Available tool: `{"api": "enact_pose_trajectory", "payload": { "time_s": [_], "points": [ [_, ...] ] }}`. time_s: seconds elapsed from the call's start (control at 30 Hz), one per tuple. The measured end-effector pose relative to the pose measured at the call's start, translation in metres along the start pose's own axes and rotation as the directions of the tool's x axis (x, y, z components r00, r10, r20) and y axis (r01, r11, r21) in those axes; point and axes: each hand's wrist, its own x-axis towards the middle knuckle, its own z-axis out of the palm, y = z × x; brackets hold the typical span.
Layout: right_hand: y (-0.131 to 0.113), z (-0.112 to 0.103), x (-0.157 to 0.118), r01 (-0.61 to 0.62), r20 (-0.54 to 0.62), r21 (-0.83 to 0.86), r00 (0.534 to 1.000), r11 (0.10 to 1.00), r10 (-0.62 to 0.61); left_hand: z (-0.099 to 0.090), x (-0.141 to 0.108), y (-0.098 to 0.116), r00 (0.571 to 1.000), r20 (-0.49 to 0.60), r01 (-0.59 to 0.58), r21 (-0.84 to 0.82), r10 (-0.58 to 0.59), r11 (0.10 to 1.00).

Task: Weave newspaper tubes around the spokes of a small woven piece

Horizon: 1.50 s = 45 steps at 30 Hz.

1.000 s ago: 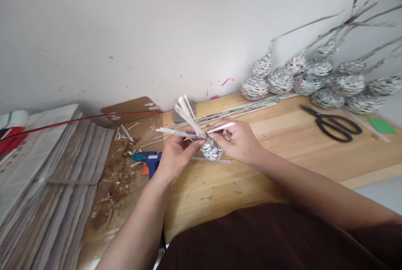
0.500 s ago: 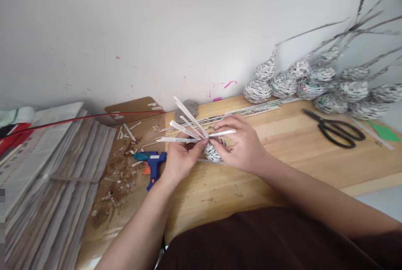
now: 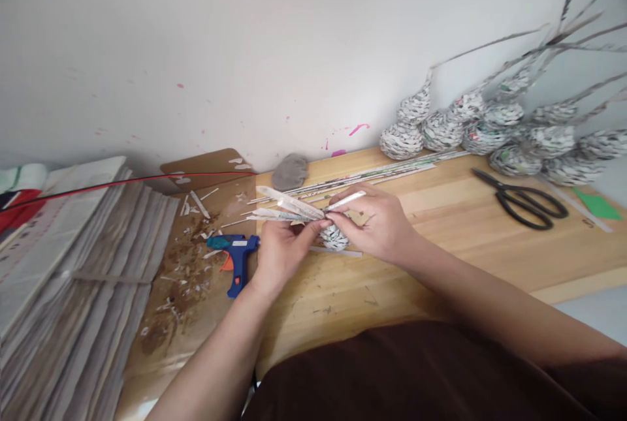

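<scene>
Between my hands is a small woven newspaper gourd (image 3: 335, 238), its rounded body showing below my fingertips. Several rolled paper strips (image 3: 294, 205) fan out from its top, mostly towards the left. My left hand (image 3: 287, 245) is closed, its thumb pressing at the base of these strips. With thumb and fingers, my right hand (image 3: 375, 222) pinches a single paper strip (image 3: 353, 199) at the gourd's top right. The fingers of both hands partly hide the weave where the strips meet.
A blue glue gun (image 3: 238, 261) lies left of my hands beside paper scraps. Bundled newspapers (image 3: 98, 290) are stacked at far left. Long paper rods (image 3: 372, 173) and a grey round lump (image 3: 289, 171) lie behind. Black scissors (image 3: 529, 202) and finished woven gourds (image 3: 401, 140) are at right.
The strips that stood up to the left have been lowered and gathered closer together. The strip at my right hand has tilted up a little. Both hands stay at the gourd.
</scene>
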Motion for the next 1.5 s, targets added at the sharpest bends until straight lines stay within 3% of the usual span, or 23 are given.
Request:
{"api": "enact_pose_trajectory", "payload": {
  "time_s": [0.13,0.37,0.63,0.77,0.87,1.13,1.3,1.4,1.5],
  "points": [
    [-0.003,-0.006,0.001,0.024,0.156,-0.029,0.988,0.999,-0.019,0.0,0.0,-0.001,0.999,-0.002,-0.051,0.04,0.051,0.998],
    [-0.004,-0.006,0.001,-0.09,0.115,0.039,0.99,0.995,0.085,-0.002,0.0,0.001,0.991,0.047,-0.129,0.131,0.124,0.983],
    [-0.001,0.005,-0.005,-0.262,0.021,0.119,0.965,0.958,0.261,0.0,0.001,0.008,0.999,0.048,-0.006,0.065,0.003,0.998],
    [0.004,0.009,-0.006,-0.359,0.073,0.255,0.933,0.898,0.352,-0.004,0.003,0.011,0.997,0.078,-0.03,0.089,0.023,0.996],
    [0.006,0.009,-0.005,-0.407,0.107,0.299,0.913,0.863,0.393,-0.007,0.004,0.011,0.99,0.098,-0.111,0.119,0.099,0.987],
    [0.007,0.001,0.001,-0.417,0.24,0.297,0.903,0.859,0.356,-0.012,0.003,0.011,0.922,0.169,-0.379,0.211,0.348,0.901],
    [0.003,-0.006,0.004,-0.35,0.213,0.226,0.928,0.909,0.304,-0.014,0.001,0.019,0.833,0.293,-0.547,0.299,0.47,0.782],
    [-0.002,-0.009,0.003,-0.288,0.192,0.197,0.949,0.937,0.251,-0.014,-0.002,0.024,0.786,0.36,-0.612,0.346,0.502,0.711],
    [-0.007,-0.011,0.004,-0.311,0.21,0.218,0.941,0.925,0.266,-0.012,-0.006,0.028,0.778,0.398,-0.624,0.39,0.487,0.677]
  ]
}}
